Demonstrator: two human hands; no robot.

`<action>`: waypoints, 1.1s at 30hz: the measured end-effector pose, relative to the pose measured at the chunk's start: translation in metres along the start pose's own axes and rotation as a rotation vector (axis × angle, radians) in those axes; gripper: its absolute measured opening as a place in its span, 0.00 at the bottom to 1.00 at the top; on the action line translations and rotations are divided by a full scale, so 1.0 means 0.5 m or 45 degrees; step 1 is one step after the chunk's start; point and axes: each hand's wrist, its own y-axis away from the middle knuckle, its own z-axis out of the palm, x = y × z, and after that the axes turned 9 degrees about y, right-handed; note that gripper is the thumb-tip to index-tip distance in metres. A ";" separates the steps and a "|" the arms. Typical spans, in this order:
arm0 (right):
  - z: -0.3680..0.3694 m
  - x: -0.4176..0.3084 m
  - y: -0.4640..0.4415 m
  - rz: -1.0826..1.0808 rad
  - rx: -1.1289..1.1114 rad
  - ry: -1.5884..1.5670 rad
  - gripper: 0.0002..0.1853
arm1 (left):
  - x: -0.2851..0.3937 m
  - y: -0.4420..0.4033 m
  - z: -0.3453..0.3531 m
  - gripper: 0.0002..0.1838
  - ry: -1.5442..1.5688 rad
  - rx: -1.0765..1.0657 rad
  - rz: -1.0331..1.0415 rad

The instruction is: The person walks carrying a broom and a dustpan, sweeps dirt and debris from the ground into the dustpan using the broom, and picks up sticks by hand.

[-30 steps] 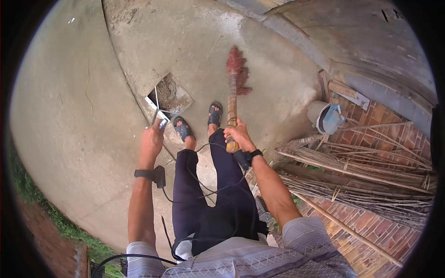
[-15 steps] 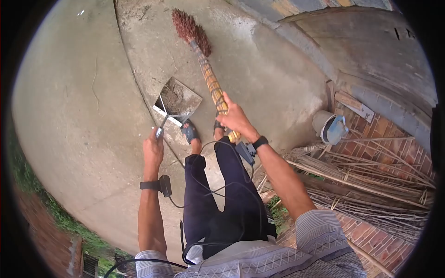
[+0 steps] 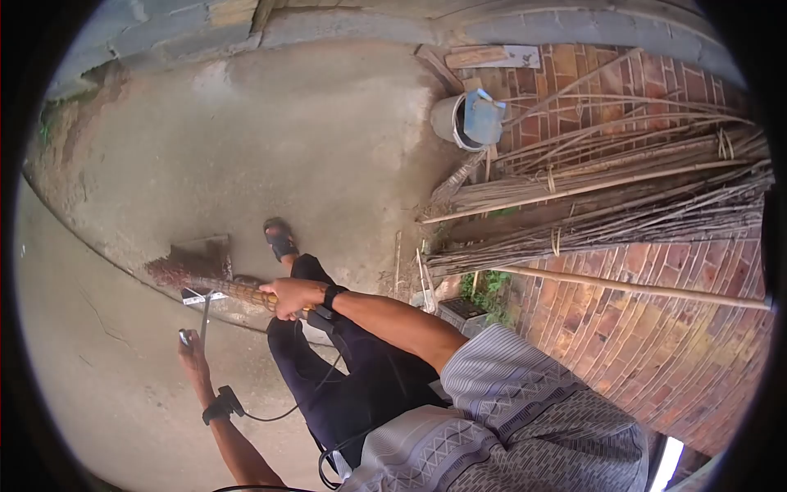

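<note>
My right hand (image 3: pixel 293 297) is wrapped round the thick, banded handle of a broom (image 3: pixel 246 293). The broom's reddish-brown bristles lie over the left side of a dustpan (image 3: pixel 215 250) on the concrete and hide part of its inside. Lower left, my left hand (image 3: pixel 193 354) is closed round the end of the dustpan's long, thin handle. The dustpan's white rear edge and a brace show beneath the broom handle. Dark wristbands with small devices sit on my wrists, and a cable runs from the left one.
A whitish bucket (image 3: pixel 449 121) with a blue piece in its mouth stands by a brick surface (image 3: pixel 631 328). Tied bundles of sticks (image 3: pixel 590 193) lie to the right. A block wall (image 3: pixel 164 41) runs along the top. My sandalled foot (image 3: pixel 279 237) is beside the dustpan.
My view has turned toward the sticks and bricks. The broom has swung from standing clear of the dustpan to lying across it, with its bristles at the pan. Both hands keep their holds.
</note>
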 end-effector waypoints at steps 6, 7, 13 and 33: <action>-0.106 0.170 0.299 -0.035 0.464 0.371 0.50 | 0.107 0.042 -0.002 0.21 -0.151 -0.003 -0.046; -0.110 0.215 0.322 -0.051 0.588 0.385 0.50 | 0.108 0.044 0.003 0.20 -0.175 -0.011 -0.056; -0.056 0.323 0.450 0.386 0.954 -0.182 0.42 | 0.222 0.072 0.034 0.15 -0.091 -0.050 -0.018; 0.433 0.507 0.520 -0.446 2.007 -1.052 0.12 | 0.837 0.071 0.349 0.11 -0.287 -0.495 0.569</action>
